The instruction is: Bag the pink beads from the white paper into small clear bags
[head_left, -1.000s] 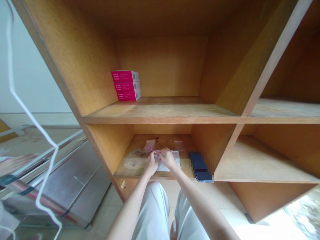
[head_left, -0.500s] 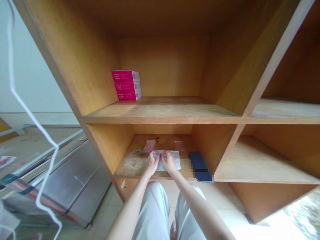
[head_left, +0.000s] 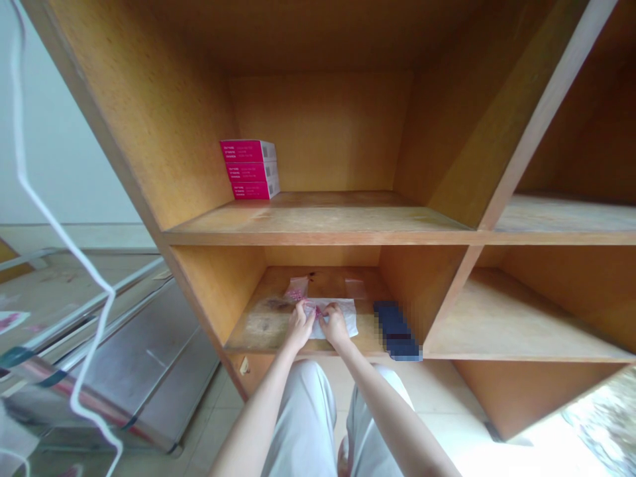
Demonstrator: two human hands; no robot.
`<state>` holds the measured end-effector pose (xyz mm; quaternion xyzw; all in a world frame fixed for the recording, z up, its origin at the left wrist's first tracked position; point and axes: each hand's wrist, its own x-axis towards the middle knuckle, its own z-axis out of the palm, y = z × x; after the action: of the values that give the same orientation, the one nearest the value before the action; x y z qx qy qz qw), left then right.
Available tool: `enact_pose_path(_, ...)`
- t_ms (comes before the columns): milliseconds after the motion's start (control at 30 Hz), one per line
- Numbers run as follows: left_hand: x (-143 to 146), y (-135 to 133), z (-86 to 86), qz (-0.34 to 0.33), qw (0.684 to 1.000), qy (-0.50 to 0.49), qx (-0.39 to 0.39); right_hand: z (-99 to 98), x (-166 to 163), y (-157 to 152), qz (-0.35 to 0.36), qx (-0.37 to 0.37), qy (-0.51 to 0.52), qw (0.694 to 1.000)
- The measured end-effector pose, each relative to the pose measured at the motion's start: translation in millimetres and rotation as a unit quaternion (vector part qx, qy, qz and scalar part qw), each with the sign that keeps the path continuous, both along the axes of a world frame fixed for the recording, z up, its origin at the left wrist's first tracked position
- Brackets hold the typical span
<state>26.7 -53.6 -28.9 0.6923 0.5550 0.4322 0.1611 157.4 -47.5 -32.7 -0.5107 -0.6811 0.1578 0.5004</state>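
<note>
Both hands work low in the lower compartment, over a white sheet [head_left: 348,326] lying on the shelf. My left hand [head_left: 299,324] is closed in a pinch at the sheet's left side. Close by on the right, my right hand [head_left: 334,325] also has its fingers pinched together. Small pinkish-red bits [head_left: 318,310] show between the fingertips; their kind is too small to tell. Just beyond my left fingers lies a small clear plastic bag [head_left: 297,289] with pink bits inside. A second clear plastic bag [head_left: 354,288] lies flat behind the sheet.
A dark blue blurred-out object [head_left: 397,331] lies at the compartment's right. Three stacked pink boxes [head_left: 248,170] stand on the upper shelf [head_left: 322,218]. To the left are a metal-framed cart [head_left: 134,358] and a hanging white cable [head_left: 102,318]. My knees are below the shelf edge.
The fingers of both hands have shifted slightly, and the pinkish-red bits between them show more plainly. The view has moved a little; the bags and sheet lie as before.
</note>
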Motion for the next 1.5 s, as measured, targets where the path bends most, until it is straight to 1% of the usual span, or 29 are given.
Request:
enact_pose_path(433, 0.5, -2.6, 4.2, 0.009, 1.0, 0.007, -0.006, -7.6, 2.0, 5.2, 0.007, -0.012, 0.005, 1.0)
enact_pose_path(567, 0.7, -2.7, 3.6, 0.011, 1.0, 0.011, -0.012, -6.7, 3.0, 4.9, 0.011, -0.022, 0.008, 1.0)
enact_pose_path(700, 0.9, -3.2, 3.8, 0.014, 0.999, 0.025, -0.018, -3.1, 5.2, 3.0, 0.011, -0.013, 0.036, 0.999)
enact_pose_path(800, 1.4, -4.7, 6.1, 0.013, 0.999, 0.041, -0.025, -1.2, 8.0, 2.5, 0.015, -0.01, 0.078, 0.997)
enact_pose_path(900, 2.8, -7.8, 10.2, 0.002, 0.998, 0.065, -0.019, -0.9, 10.4, 2.4, 0.016, -0.024, 0.126, 0.992)
enact_pose_path(1000, 4.8, -11.7, 14.5, -0.014, 0.995, 0.097, -0.006, -0.1, 11.1, 1.4, 0.023, -0.033, 0.152, 0.987)
enact_pose_path(1100, 6.5, -14.8, 17.4, -0.03, 0.992, 0.119, 0.009, 3.4, 10.6, -1.4, 0.039, -0.025, 0.16, 0.986)
enact_pose_path(1233, 7.7, -17.0, 19.9, -0.046, 0.99, 0.132, 0.015, 12.3, 10.4, -6.0, 0.055, -0.011, 0.141, 0.989)
enact_pose_path(1367, 7.8, -16.8, 19.9, -0.039, 0.991, 0.127, 0.013, 16.6, 11.5, -6.6, 0.073, -0.016, 0.141, 0.987)
enact_pose_path(1500, 6.7, -12.4, 14.9, -0.015, 0.996, 0.087, 0.001, 9.0, 12.3, -1.1, 0.034, -0.031, 0.162, 0.986)
